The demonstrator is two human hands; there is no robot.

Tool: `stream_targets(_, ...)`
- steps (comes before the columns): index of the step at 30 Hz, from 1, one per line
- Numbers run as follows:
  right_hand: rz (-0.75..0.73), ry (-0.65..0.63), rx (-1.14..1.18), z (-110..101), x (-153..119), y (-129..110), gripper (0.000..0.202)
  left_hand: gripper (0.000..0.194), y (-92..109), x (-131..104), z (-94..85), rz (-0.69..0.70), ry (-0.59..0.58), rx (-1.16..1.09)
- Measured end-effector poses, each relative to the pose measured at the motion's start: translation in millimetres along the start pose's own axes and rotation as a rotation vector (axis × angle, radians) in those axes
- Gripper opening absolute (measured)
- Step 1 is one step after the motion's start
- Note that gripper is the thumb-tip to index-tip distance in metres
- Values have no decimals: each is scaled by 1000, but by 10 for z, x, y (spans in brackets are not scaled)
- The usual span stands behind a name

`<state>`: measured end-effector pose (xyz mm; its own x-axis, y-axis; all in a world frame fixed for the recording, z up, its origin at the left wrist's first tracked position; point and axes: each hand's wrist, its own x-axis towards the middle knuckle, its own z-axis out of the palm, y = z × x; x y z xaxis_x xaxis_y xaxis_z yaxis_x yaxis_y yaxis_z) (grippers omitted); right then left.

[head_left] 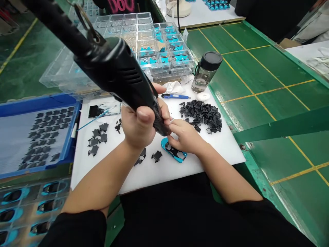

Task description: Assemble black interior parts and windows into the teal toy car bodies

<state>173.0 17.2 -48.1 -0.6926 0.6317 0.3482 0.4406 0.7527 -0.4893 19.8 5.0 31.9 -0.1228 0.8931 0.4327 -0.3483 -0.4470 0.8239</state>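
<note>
A black electric screwdriver (133, 80) slants down across the view, with my left hand (140, 125) wrapped round its lower body. Its nose end points at the table, beside the fingers of my right hand (186, 135). Those fingers are drawn together at the nose; whatever they pinch is hidden. Just under my right hand, a blue toy car body (177, 156) with black parts inside lies on the white work board (154, 175). A flat black plastic part (156, 156) rests left of the car body, and more such parts lie partly behind my left forearm.
A heap of small black parts (203, 115) lies at right, near a bottle (207, 72) and a blue pen-like tool (176, 96). Clear compartment trays (144, 36) stand behind. A blue bin (68, 137) holds black parts at left; below it are blue car bodies (47, 206).
</note>
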Motion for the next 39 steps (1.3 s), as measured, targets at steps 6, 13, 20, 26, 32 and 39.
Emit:
stream_targets(6,-8,40,74,-6,-13,19,13,65,24,25,-32,0,26,13)
stream_targets(13,-82,90,97,27,1,67,10,65,51,30,-29,17,15,0)
stream_targets(20,-70,96,61,35,-8,50,13,67,53,4,1,-3,34,10)
stream_targets(26,-1,48,147,-26,-10,67,28,65,58,7,-24,-2,7,-8)
stream_targets(32,163,31,133,-305,-96,-85,42,62,77,40,-18,46,16,33)
stream_targets(39,349,-41,-169,-44,-615,-436,60,47,195,469,51,147,58,252)
